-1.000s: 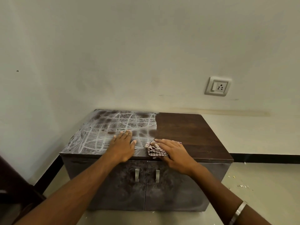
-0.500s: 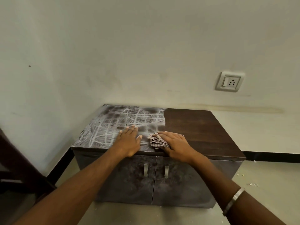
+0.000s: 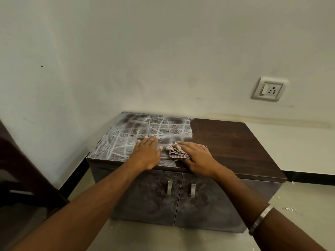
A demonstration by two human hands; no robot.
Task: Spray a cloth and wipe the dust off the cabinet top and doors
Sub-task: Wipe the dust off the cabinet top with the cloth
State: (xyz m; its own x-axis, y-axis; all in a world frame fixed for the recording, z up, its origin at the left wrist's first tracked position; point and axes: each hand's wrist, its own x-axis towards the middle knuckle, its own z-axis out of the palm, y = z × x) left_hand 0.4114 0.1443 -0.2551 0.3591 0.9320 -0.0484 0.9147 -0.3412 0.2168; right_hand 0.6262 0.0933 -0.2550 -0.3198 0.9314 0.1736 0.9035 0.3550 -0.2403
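A low dark wooden cabinet stands against the wall. The left half of its top (image 3: 126, 134) is grey with streaked dust; the right half (image 3: 232, 142) is dark and bare. My left hand (image 3: 146, 153) lies flat on the dusty half near the front edge. My right hand (image 3: 195, 156) presses a crumpled checked cloth (image 3: 176, 153) onto the top near the middle, fingers straight over it. The two dusty doors (image 3: 150, 201) below carry metal handles (image 3: 169, 187). No spray bottle is in view.
A wall socket (image 3: 269, 89) sits on the wall above the cabinet's right side. Dark furniture (image 3: 21, 178) stands at the left edge. Small white crumbs (image 3: 290, 209) lie on the floor at the right. The wall runs close behind and left of the cabinet.
The view has shifted, so the cabinet sits further right and lower in frame. Both hands stay on the top in nearly the same places, the right one still on the cloth.
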